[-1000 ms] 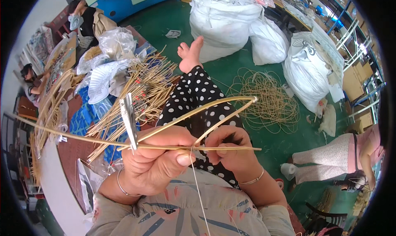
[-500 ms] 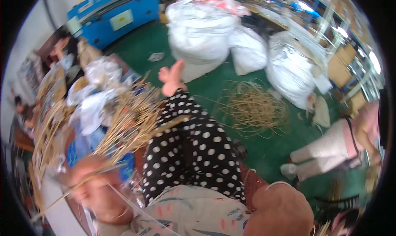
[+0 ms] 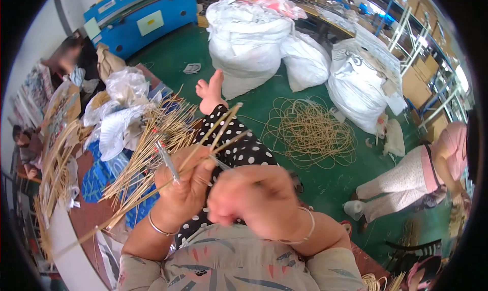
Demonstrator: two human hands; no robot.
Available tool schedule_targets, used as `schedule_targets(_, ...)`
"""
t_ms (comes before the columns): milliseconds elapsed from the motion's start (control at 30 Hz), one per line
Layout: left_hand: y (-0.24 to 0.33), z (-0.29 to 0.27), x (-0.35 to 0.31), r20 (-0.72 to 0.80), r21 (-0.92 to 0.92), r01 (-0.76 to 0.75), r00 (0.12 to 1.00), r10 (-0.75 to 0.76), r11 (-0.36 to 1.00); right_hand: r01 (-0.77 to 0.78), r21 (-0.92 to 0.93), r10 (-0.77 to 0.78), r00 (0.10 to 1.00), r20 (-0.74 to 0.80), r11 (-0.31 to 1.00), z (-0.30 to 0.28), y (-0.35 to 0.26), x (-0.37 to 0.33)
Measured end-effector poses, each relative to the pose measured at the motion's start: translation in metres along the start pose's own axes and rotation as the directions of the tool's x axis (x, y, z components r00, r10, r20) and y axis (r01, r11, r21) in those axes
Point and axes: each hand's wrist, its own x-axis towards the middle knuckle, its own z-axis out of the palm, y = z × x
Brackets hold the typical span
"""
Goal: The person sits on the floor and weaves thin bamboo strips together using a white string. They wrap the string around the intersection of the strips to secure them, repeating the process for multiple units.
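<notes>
In front of my lap, my left hand [image 3: 184,185] is closed around thin tan cane strips [image 3: 216,133]. They fork beyond my fingers, and a long end trails toward the lower left. A slim silver metal tool [image 3: 166,161] sticks out at the same hand; its kind is unclear. Close beside it, my right hand [image 3: 256,202] is curled and smeared by motion. A thin pale strand [image 3: 221,164] runs between the two hands; what the right fingers hold is hidden.
A pile of cut cane sticks [image 3: 152,143] lies to my left on blue cloth. A loose cane coil [image 3: 312,131] is on the green floor. Large white sacks [image 3: 244,41] stand ahead. One person [image 3: 406,176] stands at right; others sit at left.
Both hands have come up and together in front of my lap. The cane strips have moved with my left hand from the lower left toward the middle.
</notes>
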Motion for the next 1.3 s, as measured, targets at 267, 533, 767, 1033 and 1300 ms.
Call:
schedule_targets(267, 0.047, -0.051, 0.012, 0.207, -0.366, 0.014, 0.976, 0.067, 0.930, 0.582, -0.377, -0.323, 0.762, 0.561, 0.720, -0.019, -0.038, -0.006)
schedule_targets(533, 0.059, -0.031, 0.004, -0.013, -0.333, -0.031, 1.000, 0.028, 0.942, 0.415, -0.824, -0.357, 0.891, 0.281, 0.386, -0.006, -0.036, -0.006)
schedule_targets(767, 0.038, -0.007, -0.006, -0.405, -0.225, -0.317, 0.890, 0.207, 0.922, 0.377, -0.705, -0.298, 0.924, 0.240, 0.601, -0.003, -0.028, -0.002)
schedule_targets(1033, 0.040, -0.022, 0.000, -0.032, -0.340, -0.114, 0.993, 0.109, 0.933, 0.275, -0.670, -0.271, 0.956, 0.114, 0.690, -0.001, -0.021, -0.003)
schedule_targets(1300, 0.006, -0.002, 0.001, 0.085, 0.016, 0.021, 0.996, -0.022, 1.000, 0.114, -0.501, -0.204, 0.971, -0.127, 0.858, -0.028, 0.047, 0.014)
